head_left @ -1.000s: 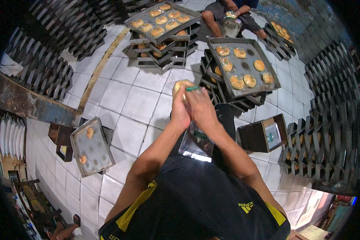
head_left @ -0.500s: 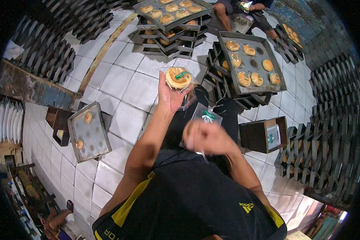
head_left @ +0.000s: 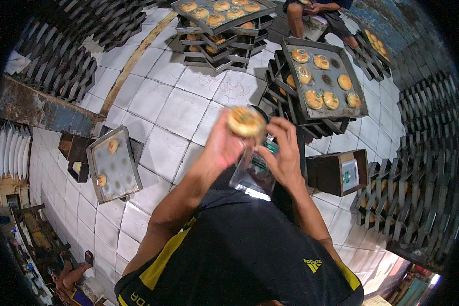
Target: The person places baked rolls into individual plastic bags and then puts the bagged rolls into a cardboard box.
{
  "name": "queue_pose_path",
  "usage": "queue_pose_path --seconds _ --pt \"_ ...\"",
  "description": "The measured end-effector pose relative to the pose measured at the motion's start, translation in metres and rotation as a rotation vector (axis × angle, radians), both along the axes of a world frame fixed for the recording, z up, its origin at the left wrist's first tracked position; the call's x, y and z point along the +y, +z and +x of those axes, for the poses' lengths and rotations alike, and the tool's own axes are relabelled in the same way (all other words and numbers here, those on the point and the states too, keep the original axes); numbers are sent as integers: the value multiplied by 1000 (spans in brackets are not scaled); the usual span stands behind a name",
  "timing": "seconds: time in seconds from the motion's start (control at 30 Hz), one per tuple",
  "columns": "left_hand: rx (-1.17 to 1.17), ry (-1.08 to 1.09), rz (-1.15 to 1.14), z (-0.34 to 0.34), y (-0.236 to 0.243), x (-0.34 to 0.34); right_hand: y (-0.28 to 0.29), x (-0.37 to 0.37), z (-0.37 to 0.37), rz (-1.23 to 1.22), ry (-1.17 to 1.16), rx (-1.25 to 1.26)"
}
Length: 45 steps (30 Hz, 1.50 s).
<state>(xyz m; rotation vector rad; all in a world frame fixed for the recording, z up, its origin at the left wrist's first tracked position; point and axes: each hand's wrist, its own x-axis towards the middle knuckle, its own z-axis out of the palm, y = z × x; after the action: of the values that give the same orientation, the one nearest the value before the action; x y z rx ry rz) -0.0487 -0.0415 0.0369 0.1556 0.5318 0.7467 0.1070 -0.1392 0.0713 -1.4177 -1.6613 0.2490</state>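
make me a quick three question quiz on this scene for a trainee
1. Which holds the round golden bun: a) the left hand or b) the right hand?
2. True or false: a dark-brown open box stands to the person's right.
3. How many glazed golden buns lie on the grey rectangular metal tray at far left?

Key: 1. a; 2. true; 3. two
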Motion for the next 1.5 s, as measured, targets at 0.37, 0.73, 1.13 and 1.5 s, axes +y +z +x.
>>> queue_pose_path --seconds 0.37,0.73,1.13,1.5 --pt "668 261 981 13 -37 21 -16 44 26 -353 -85 196" --pt "1083 328 1012 -20 -29 8 -38 36 53 -714 -59 902" --pt "433 53 750 47 -19 26 -50 26 120 -230 -401 641" --pt "1213 -197 1962 -19 -50 -42 -47 -38 59 -267 -44 -180"
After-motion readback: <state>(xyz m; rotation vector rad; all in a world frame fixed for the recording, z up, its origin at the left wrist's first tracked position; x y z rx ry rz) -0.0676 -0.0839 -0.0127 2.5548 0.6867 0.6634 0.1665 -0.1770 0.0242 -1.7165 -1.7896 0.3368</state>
